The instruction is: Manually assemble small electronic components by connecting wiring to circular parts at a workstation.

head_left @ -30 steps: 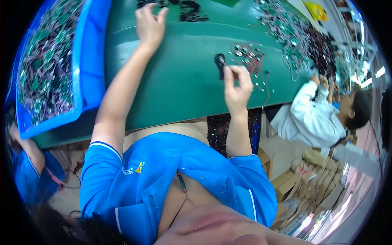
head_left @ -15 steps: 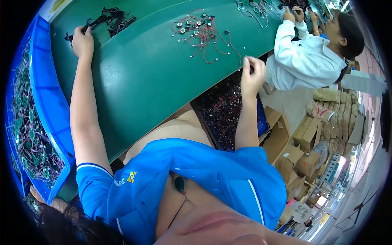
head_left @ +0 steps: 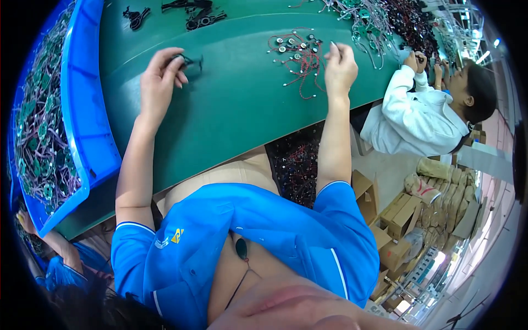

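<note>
Above the green table, my left hand [head_left: 159,80] pinches a small black plastic part [head_left: 191,62] between thumb and fingers. My right hand [head_left: 341,69] is at the right side of a loose pile of small round components with red-and-black twisted wires [head_left: 302,63]. Its fingers are curled closed; what they hold, if anything, is hidden. More black plastic parts [head_left: 206,21] lie at the far side of the table, and a separate small group of black parts [head_left: 136,17] sits to their left.
A blue bin [head_left: 91,104] of green circuit boards with wires stands at the left. Boards with pale wires [head_left: 367,25] lie far right, beside a co-worker in a white top [head_left: 418,118]. Below the table edge is a heap of wired components [head_left: 300,168]. Cardboard boxes [head_left: 399,212] stand right.
My left hand has come back from the far-left black parts toward the table's middle, carrying one part. My right hand has risen from the table edge to beside the wired pile. The view has shifted.
</note>
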A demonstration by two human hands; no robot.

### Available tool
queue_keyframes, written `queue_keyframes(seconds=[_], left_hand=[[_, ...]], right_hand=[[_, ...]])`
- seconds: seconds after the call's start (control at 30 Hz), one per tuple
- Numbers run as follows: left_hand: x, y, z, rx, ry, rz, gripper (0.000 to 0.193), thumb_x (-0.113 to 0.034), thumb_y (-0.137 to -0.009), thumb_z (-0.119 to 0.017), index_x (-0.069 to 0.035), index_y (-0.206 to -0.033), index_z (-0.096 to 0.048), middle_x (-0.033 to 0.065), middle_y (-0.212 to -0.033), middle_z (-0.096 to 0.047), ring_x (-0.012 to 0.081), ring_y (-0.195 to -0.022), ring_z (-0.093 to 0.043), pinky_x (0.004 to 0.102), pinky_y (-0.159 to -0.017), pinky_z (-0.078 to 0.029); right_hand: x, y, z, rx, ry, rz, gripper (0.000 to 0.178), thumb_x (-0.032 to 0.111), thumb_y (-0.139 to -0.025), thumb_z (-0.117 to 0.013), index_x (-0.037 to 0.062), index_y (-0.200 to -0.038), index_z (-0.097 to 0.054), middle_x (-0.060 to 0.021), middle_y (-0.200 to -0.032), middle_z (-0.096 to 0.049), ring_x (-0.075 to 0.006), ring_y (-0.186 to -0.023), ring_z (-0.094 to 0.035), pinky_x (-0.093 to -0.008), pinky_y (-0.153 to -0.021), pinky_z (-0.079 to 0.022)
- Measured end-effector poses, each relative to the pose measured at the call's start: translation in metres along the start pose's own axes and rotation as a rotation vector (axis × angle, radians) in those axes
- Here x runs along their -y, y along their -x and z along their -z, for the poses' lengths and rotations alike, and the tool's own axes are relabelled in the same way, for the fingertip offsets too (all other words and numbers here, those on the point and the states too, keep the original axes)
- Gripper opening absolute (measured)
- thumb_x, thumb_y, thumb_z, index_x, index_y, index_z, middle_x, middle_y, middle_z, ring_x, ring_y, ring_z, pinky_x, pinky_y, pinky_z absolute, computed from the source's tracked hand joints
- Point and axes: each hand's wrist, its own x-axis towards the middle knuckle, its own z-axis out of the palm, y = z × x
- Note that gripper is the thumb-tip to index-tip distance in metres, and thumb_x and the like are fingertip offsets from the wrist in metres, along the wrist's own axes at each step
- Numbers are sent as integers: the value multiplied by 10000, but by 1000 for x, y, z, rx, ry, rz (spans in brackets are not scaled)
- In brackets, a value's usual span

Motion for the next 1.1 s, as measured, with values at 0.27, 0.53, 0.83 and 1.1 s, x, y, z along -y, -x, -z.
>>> queue_keyframes(seconds=[0.27, 0.53, 0.83, 1.1], left_hand=[[1, 30, 17, 12, -30, -53, 267, -3, -950, -502, -14, -1199, -597, 85, -884, -624, 107, -684, -585, 202, -630, -480], [-9, 39, 40, -322, -176, -170, 277, -14, -955, -494, -18, -1211, -602, 88, -1016, -645, 122, -823, -603, 223, -734, -492], [0, 36, 42, -357, -363, -155, 278, -2, -940, -505, -10, -1202, -599, 94, -1057, -650, 131, -821, -615, 235, -743, -494], [0, 37, 38, -343, -220, -153, 273, 11, -928, -502, -22, -1177, -610, 86, -967, -663, 160, -743, -616, 260, -671, -504]], right_hand=[[166, 97, -46, 381, -462, 776, 70, 151, -869, -607, 88, -841, -601, -66, -697, -638, -248, -560, -575, -351, -509, -431], [208, 141, -90, 640, -580, 714, 144, 192, -909, -573, 70, -834, -567, -79, -665, -634, -301, -551, -601, -371, -499, -437], [194, 142, -102, 761, -724, 540, 110, 126, -926, -565, 36, -944, -625, -60, -841, -713, -189, -635, -652, -271, -564, -483], [194, 141, -103, 1090, -940, 176, 135, 118, -968, -531, 3, -972, -603, 13, -660, -555, -38, -540, -408, -174, -484, -328]])
